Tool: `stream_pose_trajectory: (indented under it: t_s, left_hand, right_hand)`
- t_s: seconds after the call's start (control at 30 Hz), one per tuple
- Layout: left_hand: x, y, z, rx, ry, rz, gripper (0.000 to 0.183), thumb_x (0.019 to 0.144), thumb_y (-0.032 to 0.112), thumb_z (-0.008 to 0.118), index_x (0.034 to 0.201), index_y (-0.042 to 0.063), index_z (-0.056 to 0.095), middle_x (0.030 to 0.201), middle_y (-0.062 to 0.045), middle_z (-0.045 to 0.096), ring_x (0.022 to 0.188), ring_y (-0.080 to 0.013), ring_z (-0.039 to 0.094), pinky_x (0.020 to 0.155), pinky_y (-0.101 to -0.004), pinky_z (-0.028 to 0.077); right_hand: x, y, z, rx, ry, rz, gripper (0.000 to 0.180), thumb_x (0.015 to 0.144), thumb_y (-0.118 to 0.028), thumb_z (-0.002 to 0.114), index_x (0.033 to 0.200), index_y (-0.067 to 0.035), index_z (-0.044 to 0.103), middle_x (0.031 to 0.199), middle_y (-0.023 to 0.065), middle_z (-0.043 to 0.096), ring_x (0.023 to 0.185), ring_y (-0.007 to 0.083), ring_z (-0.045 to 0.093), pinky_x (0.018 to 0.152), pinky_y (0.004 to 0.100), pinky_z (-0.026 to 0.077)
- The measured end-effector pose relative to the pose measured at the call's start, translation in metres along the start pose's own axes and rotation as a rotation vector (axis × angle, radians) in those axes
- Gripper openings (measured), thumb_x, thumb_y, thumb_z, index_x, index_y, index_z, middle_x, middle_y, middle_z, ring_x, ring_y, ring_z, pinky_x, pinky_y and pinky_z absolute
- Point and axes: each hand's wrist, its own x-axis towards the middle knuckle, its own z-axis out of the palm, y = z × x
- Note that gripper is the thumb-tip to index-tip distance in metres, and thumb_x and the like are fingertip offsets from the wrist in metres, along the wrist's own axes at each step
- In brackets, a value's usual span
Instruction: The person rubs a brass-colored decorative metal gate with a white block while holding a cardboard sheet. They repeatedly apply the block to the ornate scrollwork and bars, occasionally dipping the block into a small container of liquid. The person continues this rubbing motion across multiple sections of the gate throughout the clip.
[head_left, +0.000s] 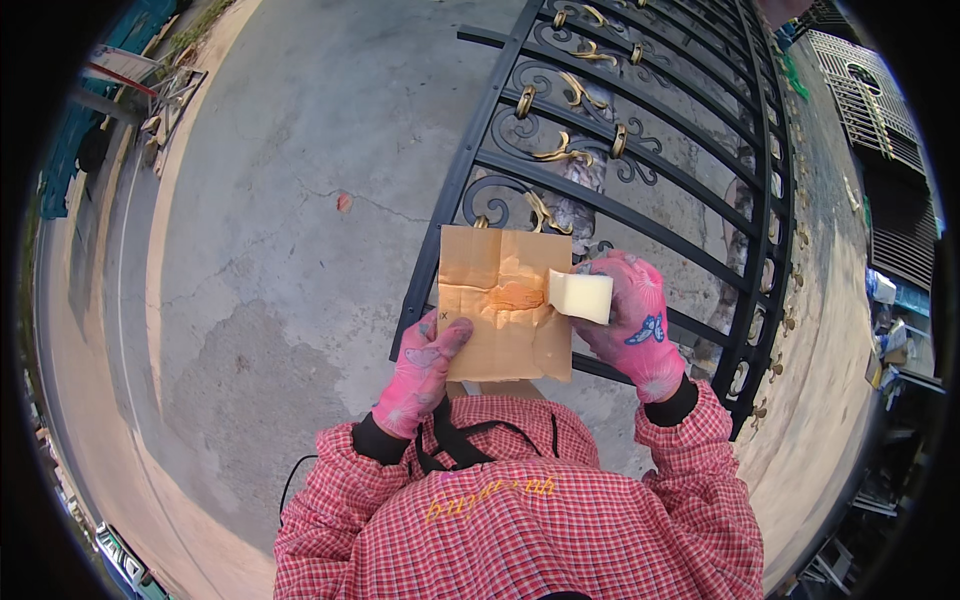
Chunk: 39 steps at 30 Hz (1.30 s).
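My left hand (424, 364), in a pink patterned glove, grips the lower left edge of a brown cardboard piece (502, 352), thumb on top. A wet-looking copper-gold patch (517, 296) lies at the middle of the cardboard. In my right hand (634, 322), also gloved in pink, is a pale cream sponge block (589, 298). Its left end curls up at the cardboard's right edge; I cannot tell whether they touch. Beneath and beyond them stands a black metal gate panel (592, 202) with scrolls and gold-coloured leaf ornaments (566, 150).
Cracked concrete ground (300, 150) stretches to the left, with a small reddish scrap (344, 202) on it. More metal grille panels (862, 90) stand at the far right. Assorted clutter (896, 349) lies below them. A vehicle (124, 555) shows at the lower left rim.
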Motion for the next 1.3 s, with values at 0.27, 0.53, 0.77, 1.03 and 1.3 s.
stream_pose_trajectory:
  t_s: [0.27, 0.53, 0.77, 1.03, 1.3]
  left_hand:
    - [0.007, 0.005, 0.002, 0.041, 0.028, -0.019, 0.038, 0.092, 0.023, 0.058, 0.119, -0.002, 0.051, 0.109, -0.008, 0.061, 0.095, -0.0132, 0.060, 0.084, -0.0275, 0.049]
    - [0.014, 0.000, -0.007, 0.065, 0.048, 0.009, 0.040, 0.091, 0.024, 0.060, 0.120, -0.002, 0.051, 0.108, -0.006, 0.061, 0.096, -0.0139, 0.061, 0.084, -0.0271, 0.049]
    - [0.004, 0.012, -0.027, -0.068, 0.213, 0.046, 0.039, 0.090, 0.017, 0.059, 0.121, -0.003, 0.050, 0.109, -0.008, 0.062, 0.095, -0.0151, 0.062, 0.084, -0.0281, 0.050]
    - [0.001, 0.010, -0.034, -0.011, 0.262, 0.067, 0.043, 0.090, 0.026, 0.061, 0.121, 0.000, 0.049, 0.109, -0.006, 0.060, 0.096, -0.0142, 0.061, 0.084, -0.0276, 0.050]
    - [0.004, 0.012, -0.036, -0.027, 0.284, 0.050, 0.044, 0.089, 0.027, 0.061, 0.122, 0.000, 0.048, 0.110, -0.006, 0.060, 0.097, -0.0145, 0.061, 0.085, -0.0280, 0.050]
  right_hand:
    - [0.012, -0.001, -0.001, -0.068, -0.070, 0.002, 0.041, 0.054, -0.015, 0.080, 0.087, -0.008, 0.057, 0.080, 0.0078, 0.062, 0.073, 0.0310, 0.058, 0.069, 0.0403, 0.044]
    - [0.010, 0.017, -0.014, 0.042, -0.022, 0.257, 0.041, 0.056, -0.009, 0.077, 0.094, -0.005, 0.059, 0.081, 0.0107, 0.063, 0.075, 0.0343, 0.060, 0.071, 0.0405, 0.047]
    - [-0.012, 0.089, 0.004, 0.116, -0.185, 0.815, 0.035, 0.071, -0.006, 0.072, 0.103, -0.002, 0.060, 0.089, 0.0139, 0.068, 0.079, 0.0198, 0.068, 0.066, 0.0305, 0.053]
    - [-0.004, 0.133, 0.034, -0.111, -0.319, 0.824, 0.041, 0.068, -0.014, 0.073, 0.106, -0.007, 0.062, 0.098, 0.0163, 0.067, 0.092, 0.0335, 0.064, 0.082, 0.0386, 0.051]
    - [-0.007, 0.137, 0.035, -0.101, -0.297, 0.744, 0.041, 0.068, -0.014, 0.074, 0.106, -0.007, 0.061, 0.099, 0.0166, 0.066, 0.094, 0.0335, 0.063, 0.081, 0.0384, 0.051]
